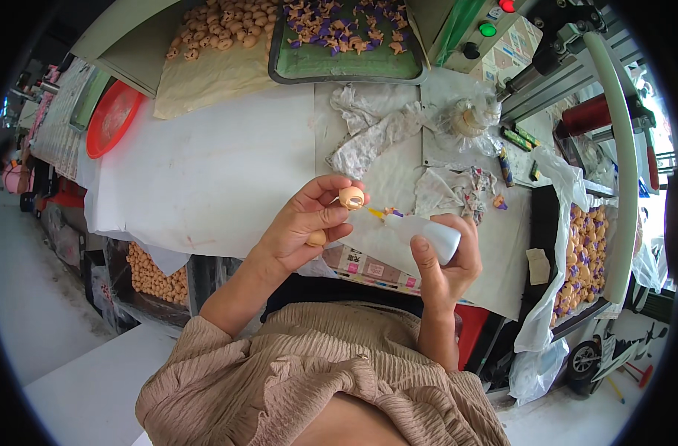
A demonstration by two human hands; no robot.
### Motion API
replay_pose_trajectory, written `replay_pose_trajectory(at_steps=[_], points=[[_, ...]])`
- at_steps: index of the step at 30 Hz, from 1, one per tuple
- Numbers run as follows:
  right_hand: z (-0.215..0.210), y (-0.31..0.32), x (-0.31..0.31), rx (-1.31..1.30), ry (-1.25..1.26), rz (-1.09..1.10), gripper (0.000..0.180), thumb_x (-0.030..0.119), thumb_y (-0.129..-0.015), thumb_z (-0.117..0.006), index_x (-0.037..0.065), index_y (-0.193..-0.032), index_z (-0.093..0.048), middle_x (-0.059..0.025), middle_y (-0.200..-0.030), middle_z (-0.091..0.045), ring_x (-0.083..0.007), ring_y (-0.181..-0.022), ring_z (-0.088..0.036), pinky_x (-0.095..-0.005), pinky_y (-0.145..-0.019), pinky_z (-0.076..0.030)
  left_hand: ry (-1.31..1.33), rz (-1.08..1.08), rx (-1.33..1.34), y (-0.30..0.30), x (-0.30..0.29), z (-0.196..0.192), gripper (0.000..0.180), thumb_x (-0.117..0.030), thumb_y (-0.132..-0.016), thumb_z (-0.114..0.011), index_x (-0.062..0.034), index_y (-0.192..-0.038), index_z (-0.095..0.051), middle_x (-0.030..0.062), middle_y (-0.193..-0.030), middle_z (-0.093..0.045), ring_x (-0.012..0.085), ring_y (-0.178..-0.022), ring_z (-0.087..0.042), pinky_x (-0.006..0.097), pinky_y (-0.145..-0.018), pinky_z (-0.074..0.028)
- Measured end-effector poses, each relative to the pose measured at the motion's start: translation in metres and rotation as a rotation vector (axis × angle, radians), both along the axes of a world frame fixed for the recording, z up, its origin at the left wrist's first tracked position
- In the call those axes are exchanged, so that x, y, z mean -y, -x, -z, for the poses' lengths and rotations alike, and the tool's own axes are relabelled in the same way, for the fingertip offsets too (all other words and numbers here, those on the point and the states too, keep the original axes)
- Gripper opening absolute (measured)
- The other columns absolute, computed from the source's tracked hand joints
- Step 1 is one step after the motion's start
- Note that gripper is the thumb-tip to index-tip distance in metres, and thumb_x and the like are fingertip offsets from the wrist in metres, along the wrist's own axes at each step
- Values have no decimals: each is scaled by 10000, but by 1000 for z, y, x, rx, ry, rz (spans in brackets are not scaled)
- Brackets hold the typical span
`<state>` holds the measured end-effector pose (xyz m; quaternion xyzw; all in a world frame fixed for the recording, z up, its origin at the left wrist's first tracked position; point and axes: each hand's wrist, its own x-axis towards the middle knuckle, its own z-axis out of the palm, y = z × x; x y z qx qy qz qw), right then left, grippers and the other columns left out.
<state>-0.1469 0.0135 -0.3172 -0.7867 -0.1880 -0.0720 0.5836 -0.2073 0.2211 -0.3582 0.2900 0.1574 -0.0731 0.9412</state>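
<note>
The white squeeze bottle (428, 234) lies tilted, its long side running from lower right to upper left, and its thin yellow tip (376, 212) points up and left at the small tan doll head (351, 198). The right hand (446, 264) is closed around the bottle. The left hand (305, 227) pinches the doll head between thumb and fingers, with another tan piece (316, 238) tucked under its fingers. Both are held up over the white desk (205, 171). A green tray (346, 63) at the back holds tan and purple little figures. A bag-lined box (584, 256) on the right holds more. A red bowl (110, 119) sits far left.
</note>
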Motion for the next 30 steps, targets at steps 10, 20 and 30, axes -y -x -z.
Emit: replay_pose_trajectory(at_steps=[10, 20, 30], points=[[-2, 4, -2, -6, 21, 3, 350, 235, -740, -793, -4, -933, -625, -39, -826, -530, -134, -728, -505, -252, -632, -393, 98, -12, -7, 3, -3, 3, 399, 60, -864, -593, -148, -1203, -556, 51, -1290, -532, 200, -1226, -522, 223, -738, -587], [9, -13, -20, 24, 26, 42, 330, 170, -769, -776, 1, -992, -602, -36, -846, -554, -120, -764, -526, -272, -676, -444, 163, -24, -33, 10, -15, -1, 376, -17, -883, -614, -164, -1224, -560, 39, -1235, -581, 187, -1186, -550, 209, -686, -580], [21, -67, -57, 148, 436, -199, 336, 112, -757, -743, 1, -1034, -588, -144, -948, -639, -293, -863, -630, -363, -761, -493, 199, -39, -22, 20, -33, -25, 334, -188, -929, -605, -146, -1253, -536, 48, -1166, -607, 144, -992, -633, 173, -561, -522]])
